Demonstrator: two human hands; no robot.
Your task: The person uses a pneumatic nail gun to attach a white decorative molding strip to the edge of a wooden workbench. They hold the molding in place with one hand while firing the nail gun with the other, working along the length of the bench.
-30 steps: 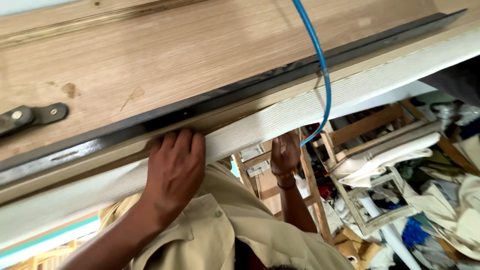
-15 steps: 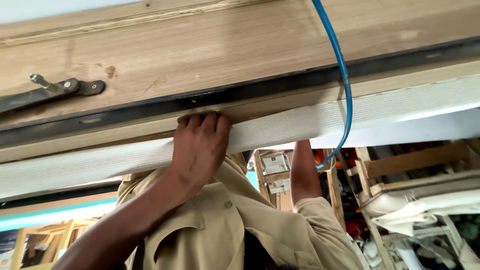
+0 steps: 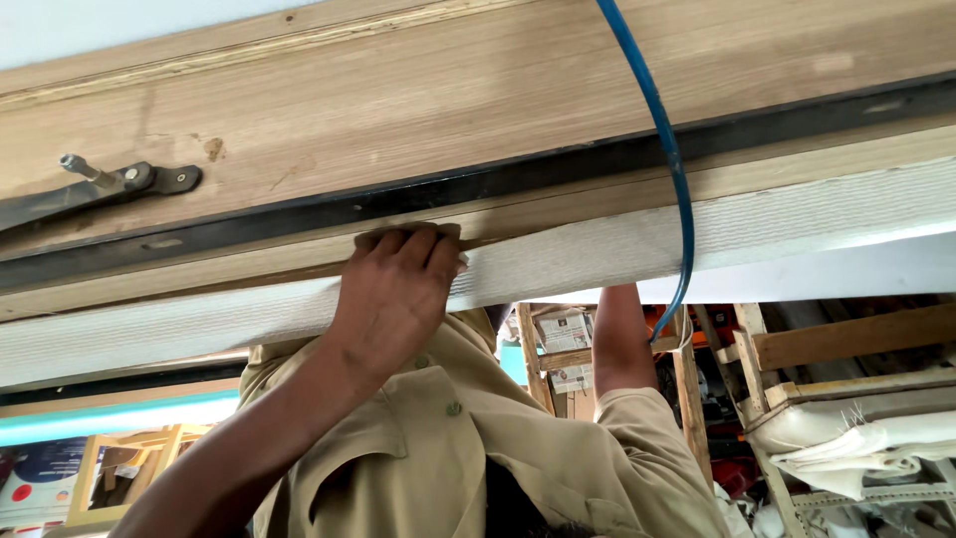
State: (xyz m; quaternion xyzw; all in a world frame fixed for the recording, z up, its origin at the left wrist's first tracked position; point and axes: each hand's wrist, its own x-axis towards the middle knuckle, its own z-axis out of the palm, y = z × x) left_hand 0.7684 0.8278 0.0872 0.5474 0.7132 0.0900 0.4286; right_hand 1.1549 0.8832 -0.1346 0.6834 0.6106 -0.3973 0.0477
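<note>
Workshop clutter fills the lower right of the frame: bare wooden chair frames [image 3: 797,349] and pale padding. Across the upper frame runs a long wooden panel [image 3: 418,110] with a black strip [image 3: 558,174] along it, long axis sloping from lower left to upper right. Beneath it lies a white woven fabric band [image 3: 617,254]. Left hand [image 3: 393,294] at centre, fingers curled over the band's top edge, pinching fabric against the wood. Right hand hidden behind the band; only the forearm [image 3: 619,344] shows, grip not readable. Blue hose [image 3: 662,159] hangs down at centre right. Metal bracket [image 3: 110,184] at upper left. Left hand is nearer the camera.
</note>
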